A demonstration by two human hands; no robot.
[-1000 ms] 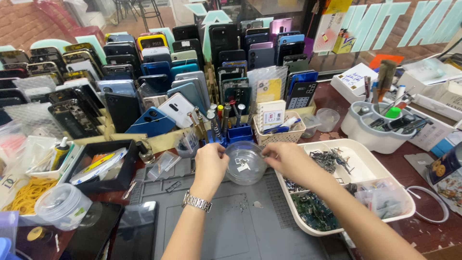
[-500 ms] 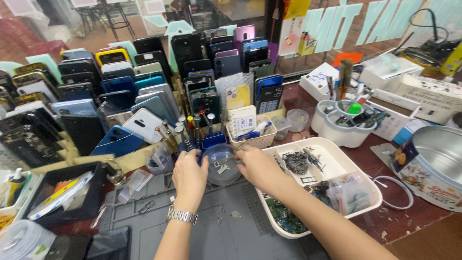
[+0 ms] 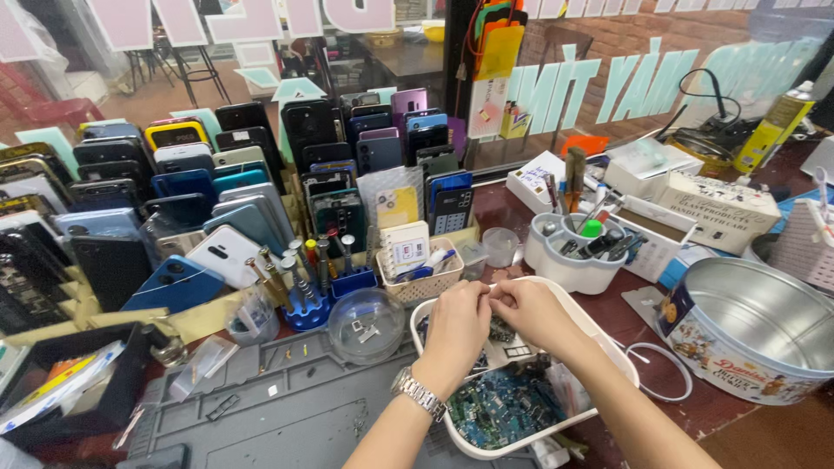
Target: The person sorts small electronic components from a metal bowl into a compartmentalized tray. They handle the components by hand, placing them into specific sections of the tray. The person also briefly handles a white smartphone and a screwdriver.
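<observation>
Both hands are now positioned over the white tray (image 3: 608, 343) at lower centre, vs. 0.5 s ago when they were at the clear round dish (image 3: 366, 325). Left hand (image 3: 458, 328) and right hand (image 3: 526, 311) are brought together, fingertips pressed on a small part; the part is too small to be identified. The dish is left untouched, just left of the tray. Circuit boards (image 3: 504, 404) are seen in the tray's near end. A metal tin (image 3: 754, 328) is located at right.

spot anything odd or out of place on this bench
Mostly busy rather than wrong. A few small screws and metal bits lie loose on the grey work mat instead of in the clear round dish. Both hands, left hand and right hand, meet over the white tray.
</observation>
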